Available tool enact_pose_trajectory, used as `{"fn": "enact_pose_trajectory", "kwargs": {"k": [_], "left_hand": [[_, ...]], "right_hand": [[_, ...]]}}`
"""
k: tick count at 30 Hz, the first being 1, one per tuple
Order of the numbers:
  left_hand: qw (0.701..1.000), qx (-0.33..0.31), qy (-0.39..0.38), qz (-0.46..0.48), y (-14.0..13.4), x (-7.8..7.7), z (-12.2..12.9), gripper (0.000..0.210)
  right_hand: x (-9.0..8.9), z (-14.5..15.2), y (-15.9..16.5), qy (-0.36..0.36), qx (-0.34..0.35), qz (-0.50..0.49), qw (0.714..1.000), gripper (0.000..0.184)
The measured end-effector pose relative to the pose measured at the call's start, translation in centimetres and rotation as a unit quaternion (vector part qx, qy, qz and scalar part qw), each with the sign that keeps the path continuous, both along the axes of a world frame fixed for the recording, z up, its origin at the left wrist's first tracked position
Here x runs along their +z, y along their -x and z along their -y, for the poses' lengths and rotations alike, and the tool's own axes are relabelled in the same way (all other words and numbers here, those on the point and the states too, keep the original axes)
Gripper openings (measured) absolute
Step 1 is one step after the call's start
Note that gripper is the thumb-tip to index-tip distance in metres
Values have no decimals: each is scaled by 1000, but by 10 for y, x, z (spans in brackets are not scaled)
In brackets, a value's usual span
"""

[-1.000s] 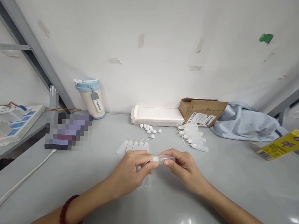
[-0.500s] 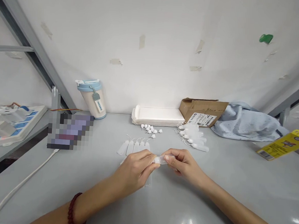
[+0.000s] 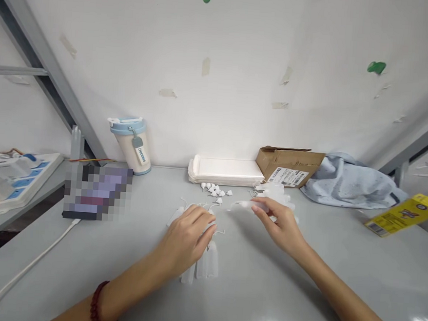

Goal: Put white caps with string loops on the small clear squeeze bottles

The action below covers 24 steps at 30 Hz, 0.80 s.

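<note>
My right hand [image 3: 280, 226] pinches a small translucent squeeze bottle [image 3: 249, 204], its narrow tip and thread-like tether pointing left. Curled over the left group of bottles, my left hand [image 3: 189, 234] shows a gap between thumb and forefinger, with nothing visible in it. Below that hand lie several clear squeeze bottles [image 3: 212, 260] side by side, their upper ends partly covered by it. Another bottle [image 3: 174, 216] shows just left of the fingers. Small white caps [image 3: 215, 189] are scattered behind my hands. More bottles [image 3: 270, 189] lie beyond my right hand, partly hidden.
Along the wall stand a cream tumbler [image 3: 136, 147], a stack of white flat boxes [image 3: 228, 169], an open cardboard box [image 3: 294, 166] and a light-blue cloth [image 3: 351, 182]. A yellow carton [image 3: 404, 215] is at right; a phone [image 3: 102, 192] with a white cable [image 3: 31, 265] and a power strip [image 3: 32, 182] are at left.
My hands have parted. The right one has carried the squeeze bottle back and to the right; the left has let go and shifted left over the other bottles.
</note>
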State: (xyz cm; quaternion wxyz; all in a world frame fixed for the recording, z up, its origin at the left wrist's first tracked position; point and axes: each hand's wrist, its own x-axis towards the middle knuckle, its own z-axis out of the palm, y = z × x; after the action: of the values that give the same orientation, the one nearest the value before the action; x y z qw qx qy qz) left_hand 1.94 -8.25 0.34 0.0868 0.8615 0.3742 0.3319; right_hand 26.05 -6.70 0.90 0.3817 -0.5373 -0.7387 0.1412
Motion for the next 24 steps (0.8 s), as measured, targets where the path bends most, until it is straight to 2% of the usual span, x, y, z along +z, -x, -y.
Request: {"fn": "enact_pose_trajectory", "kwargs": {"k": [4, 9, 13, 17, 24], "left_hand": [[1000, 13, 8, 21, 1, -3, -6, 19], [996, 47, 62, 47, 4, -4, -19, 20], [990, 83, 105, 41, 5, 2, -33, 19], [986, 62, 150, -29, -3, 9, -52, 21], [985, 21, 166, -53, -31, 13, -84, 21]], "right_hand": [[-3, -14, -21, -51, -8, 87, 995, 26], [-5, -24, -38, 16, -13, 158, 987, 16], [-7, -27, -41, 38, -17, 226, 973, 12], [-8, -27, -39, 51, -23, 269, 961, 10], [-12, -28, -38, 34, -17, 298, 954, 6]]}}
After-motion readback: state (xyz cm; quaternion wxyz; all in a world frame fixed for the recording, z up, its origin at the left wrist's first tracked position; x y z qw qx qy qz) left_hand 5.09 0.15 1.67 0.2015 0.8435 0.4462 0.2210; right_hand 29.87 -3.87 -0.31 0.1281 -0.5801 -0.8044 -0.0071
